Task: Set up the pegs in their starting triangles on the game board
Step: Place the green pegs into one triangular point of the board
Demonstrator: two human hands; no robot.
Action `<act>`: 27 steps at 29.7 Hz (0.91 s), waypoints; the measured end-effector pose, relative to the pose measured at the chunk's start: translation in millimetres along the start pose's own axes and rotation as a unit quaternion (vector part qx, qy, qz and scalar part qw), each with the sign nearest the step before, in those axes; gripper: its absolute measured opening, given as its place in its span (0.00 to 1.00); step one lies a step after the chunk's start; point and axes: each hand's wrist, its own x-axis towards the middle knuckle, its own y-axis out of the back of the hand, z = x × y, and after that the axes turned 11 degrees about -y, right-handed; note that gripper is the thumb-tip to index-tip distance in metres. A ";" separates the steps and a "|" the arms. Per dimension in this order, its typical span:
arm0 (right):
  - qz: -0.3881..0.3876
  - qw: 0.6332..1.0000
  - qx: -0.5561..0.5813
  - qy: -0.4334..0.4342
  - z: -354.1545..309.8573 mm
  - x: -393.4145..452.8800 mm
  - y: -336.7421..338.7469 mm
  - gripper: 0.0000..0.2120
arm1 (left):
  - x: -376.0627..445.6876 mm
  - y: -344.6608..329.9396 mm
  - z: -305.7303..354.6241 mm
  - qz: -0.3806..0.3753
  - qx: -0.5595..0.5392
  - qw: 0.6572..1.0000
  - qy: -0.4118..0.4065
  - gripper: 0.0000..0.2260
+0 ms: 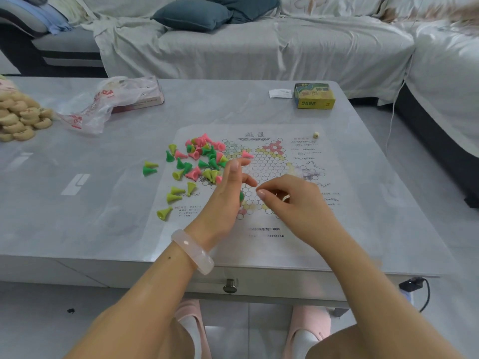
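I see both my forearms rising from the bottom of the frame and converging toward its centre. My left hand (pixel 228 193) sits just left of centre, edge-on, with fingers mostly straight and spread, the index reaching up and to the right. A pale bangle (pixel 193 251) circles that wrist. My right hand (pixel 290 196) lies just right of centre, knuckles up, fingers curled inward with thumb and forefinger tips together; whether they pinch anything, I cannot tell.
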 end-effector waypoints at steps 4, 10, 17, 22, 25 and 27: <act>-0.019 0.997 0.054 -0.048 -3.7 4.7 -13.5 0.06 | 1.5 -7.5 1.2 0.002 -0.016 1.000 -0.006 0.20; -0.046 0.982 0.167 -0.076 -11.4 4.6 -16.5 0.06 | 0.2 -4.7 -2.1 0.027 0.011 0.999 -0.030 0.24; -0.090 0.955 0.267 -0.097 -17.7 0.9 -17.6 0.04 | 1.3 -8.5 -8.2 0.038 0.005 0.999 -0.021 0.27; -0.058 0.957 0.272 -0.088 -17.5 3.8 -13.2 0.04 | 2.2 -0.7 -4.4 0.024 0.036 0.999 -0.011 0.26; -0.010 0.947 0.304 -0.104 -13.1 5.8 -6.1 0.04 | 4.5 18.0 -4.5 0.086 0.163 0.982 -0.029 0.25; 0.013 0.940 0.318 -0.120 -10.0 6.1 -1.8 0.05 | 12.3 40.7 -9.4 0.125 0.254 0.959 -0.006 0.20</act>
